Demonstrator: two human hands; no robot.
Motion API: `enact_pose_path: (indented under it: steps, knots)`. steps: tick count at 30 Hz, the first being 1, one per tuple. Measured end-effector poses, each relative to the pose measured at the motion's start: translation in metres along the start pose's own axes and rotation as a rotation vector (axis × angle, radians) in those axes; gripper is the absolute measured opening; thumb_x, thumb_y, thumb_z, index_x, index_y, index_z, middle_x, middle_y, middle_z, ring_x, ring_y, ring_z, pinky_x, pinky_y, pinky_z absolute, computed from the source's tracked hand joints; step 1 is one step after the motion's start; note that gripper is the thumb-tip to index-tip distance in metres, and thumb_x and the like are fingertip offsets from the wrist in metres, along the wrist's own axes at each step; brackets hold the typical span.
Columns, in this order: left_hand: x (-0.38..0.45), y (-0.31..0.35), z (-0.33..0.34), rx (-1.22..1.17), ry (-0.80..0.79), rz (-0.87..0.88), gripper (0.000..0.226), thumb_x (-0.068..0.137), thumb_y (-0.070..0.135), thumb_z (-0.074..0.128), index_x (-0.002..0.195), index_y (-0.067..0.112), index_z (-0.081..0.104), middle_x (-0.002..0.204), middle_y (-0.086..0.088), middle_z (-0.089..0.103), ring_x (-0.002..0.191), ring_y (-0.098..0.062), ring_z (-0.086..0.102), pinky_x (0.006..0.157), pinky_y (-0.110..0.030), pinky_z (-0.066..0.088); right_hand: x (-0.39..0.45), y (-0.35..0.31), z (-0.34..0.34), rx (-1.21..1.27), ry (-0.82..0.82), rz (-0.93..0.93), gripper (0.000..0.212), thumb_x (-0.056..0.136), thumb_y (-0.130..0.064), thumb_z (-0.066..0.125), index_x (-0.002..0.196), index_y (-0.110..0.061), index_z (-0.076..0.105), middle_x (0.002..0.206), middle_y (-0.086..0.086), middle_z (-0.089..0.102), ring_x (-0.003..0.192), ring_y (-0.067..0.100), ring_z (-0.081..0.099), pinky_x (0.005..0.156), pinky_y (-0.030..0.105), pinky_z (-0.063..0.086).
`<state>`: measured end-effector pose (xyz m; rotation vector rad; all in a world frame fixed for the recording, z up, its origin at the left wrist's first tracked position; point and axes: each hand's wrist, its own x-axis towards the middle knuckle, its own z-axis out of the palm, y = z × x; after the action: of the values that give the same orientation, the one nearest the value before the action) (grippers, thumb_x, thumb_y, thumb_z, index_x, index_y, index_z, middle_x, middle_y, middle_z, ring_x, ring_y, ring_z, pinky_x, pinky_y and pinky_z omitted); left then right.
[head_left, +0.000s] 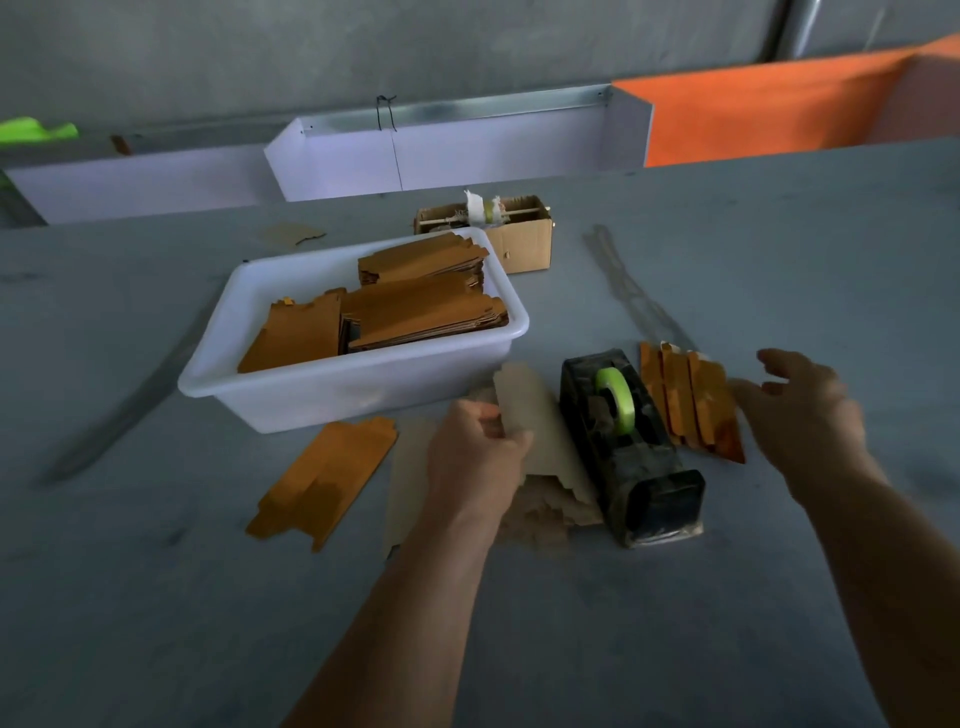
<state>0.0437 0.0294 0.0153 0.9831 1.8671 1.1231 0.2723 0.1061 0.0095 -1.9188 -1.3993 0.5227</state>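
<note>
My left hand (475, 452) grips a pale beige flat cardboard piece (540, 431), lifted at an angle over a small pile of similar beige pieces (540, 512) on the grey table. A black tape dispenser (631, 457) with a green tape roll (616, 397) stands just right of it. My right hand (802, 410) hovers with fingers spread and relaxed, holding nothing, beside a row of folded orange-brown cardboard pieces (691, 402) lying right of the dispenser.
A white plastic tub (291, 395) holds stacks of orange-brown flat cardboard blanks (415, 312). One blank (324, 478) lies on the table in front of it. A small cardboard box (519, 236) stands behind the tub. White and orange panels line the back.
</note>
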Motion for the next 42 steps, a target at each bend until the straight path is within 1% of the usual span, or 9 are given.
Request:
enact_pose_path:
  steps: [8,13,16,19,23,27,31,34,42]
  knots:
    - [-0.055,-0.011,-0.044,-0.371,-0.244,0.053,0.019,0.063,0.027,0.079,0.082,0.029,0.075,0.076,0.007,0.073,0.065,-0.001,0.064,0.054,-0.012,0.045,-0.119,-0.012,-0.028,0.455,-0.008,-0.188,0.025,0.08,-0.049,0.058,0.105,-0.046,0.062,0.096,-0.019,0.07,0.083,0.007,0.069,0.074,0.036,0.056]
    - [-0.073,-0.014,-0.051,-0.454,-0.42,0.023,0.028,0.054,0.03,0.086,0.078,0.02,0.075,0.078,-0.005,0.066,0.076,-0.02,0.057,0.075,-0.032,0.042,-0.157,-0.024,-0.022,0.657,-0.372,-0.141,0.046,0.059,-0.054,0.059,0.097,-0.032,0.07,0.087,-0.015,0.073,0.074,0.003,0.07,0.056,0.016,0.054]
    - [-0.079,-0.015,-0.048,-0.508,-0.442,-0.037,0.019,0.059,0.022,0.081,0.075,0.015,0.074,0.083,-0.015,0.062,0.083,-0.03,0.051,0.081,-0.043,0.037,-0.161,-0.023,-0.014,0.771,-0.597,0.026,0.039,0.055,-0.043,0.067,0.09,-0.027,0.074,0.088,-0.005,0.075,0.081,0.009,0.07,0.064,0.023,0.055]
    - [-0.082,-0.015,-0.046,-0.485,-0.502,-0.049,0.03,0.066,0.023,0.075,0.094,0.014,0.076,0.102,-0.012,0.072,0.091,-0.032,0.065,0.087,-0.042,0.048,-0.162,-0.022,-0.008,0.814,-0.642,0.108,0.028,0.056,-0.032,0.069,0.083,-0.026,0.074,0.081,0.005,0.073,0.074,0.015,0.067,0.065,0.033,0.049]
    - [-0.085,-0.009,-0.038,-0.443,-0.419,-0.05,0.035,0.059,0.028,0.088,0.092,0.022,0.076,0.093,-0.007,0.076,0.087,-0.023,0.073,0.076,-0.036,0.054,-0.165,-0.024,-0.007,0.815,-0.685,0.095,0.021,0.056,-0.03,0.069,0.076,-0.026,0.072,0.072,0.002,0.071,0.066,0.007,0.065,0.059,0.023,0.049]
    - [-0.084,-0.009,-0.03,-0.411,-0.305,-0.083,0.036,0.055,0.026,0.086,0.087,0.015,0.075,0.086,-0.006,0.076,0.082,-0.023,0.073,0.078,-0.037,0.055,-0.169,-0.028,-0.008,0.673,-0.566,0.038,0.008,0.065,-0.03,0.069,0.073,-0.031,0.072,0.071,-0.001,0.071,0.068,0.012,0.067,0.066,0.031,0.054]
    - [-0.085,-0.011,-0.023,-0.405,-0.215,-0.081,0.013,0.074,0.012,0.077,0.086,0.012,0.074,0.079,-0.003,0.076,0.074,-0.018,0.073,0.062,-0.022,0.056,-0.176,-0.031,-0.006,0.391,-0.301,-0.16,0.021,0.073,-0.02,0.076,0.07,-0.038,0.068,0.068,-0.018,0.068,0.066,-0.008,0.06,0.054,0.003,0.042]
    - [-0.089,-0.011,-0.018,-0.378,-0.15,-0.056,0.007,0.077,0.011,0.074,0.083,0.013,0.074,0.075,-0.003,0.075,0.071,-0.02,0.072,0.063,-0.031,0.058,-0.182,-0.035,-0.002,0.112,-0.103,-0.41,0.031,0.063,-0.012,0.082,0.079,-0.032,0.065,0.062,-0.011,0.059,0.06,0.002,0.056,0.047,0.004,0.039]
    - [-0.096,-0.008,-0.01,-0.246,-0.127,0.158,0.012,0.079,0.03,0.071,0.077,0.019,0.07,0.067,-0.014,0.068,0.059,-0.019,0.062,0.056,-0.036,0.05,-0.199,-0.048,0.005,0.121,-0.156,-0.671,0.066,0.071,-0.013,0.069,0.133,-0.004,0.05,0.082,-0.006,0.065,0.069,0.002,0.056,0.063,-0.007,0.036]
